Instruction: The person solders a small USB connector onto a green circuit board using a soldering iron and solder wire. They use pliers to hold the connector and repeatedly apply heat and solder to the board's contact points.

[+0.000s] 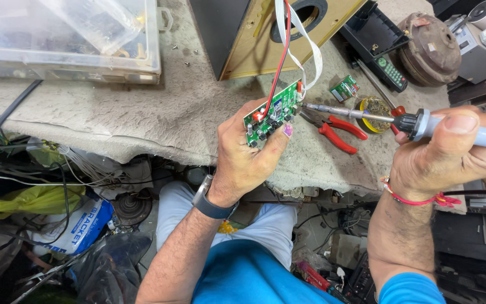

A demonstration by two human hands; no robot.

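My left hand (pixel 247 155) grips a small green circuit board (pixel 274 110) by its lower edge, tilted up over the bench. Red and white wires (pixel 281 53) run from the board up to a wooden speaker box (pixel 254 48). My right hand (pixel 451 155) is closed on the pale blue handle of a soldering iron (pixel 423 124). The iron's metal tip (pixel 310 106) touches the right edge of the board.
Red-handled pliers (pixel 338 132) lie on the cloth-covered bench (pixel 142 112) just below the iron. A second small green board (pixel 345 89), a round tin (pixel 373 112), a remote control (pixel 390 72) and a clear plastic parts box (pixel 68 39) sit around. Cables and clutter fill the floor.
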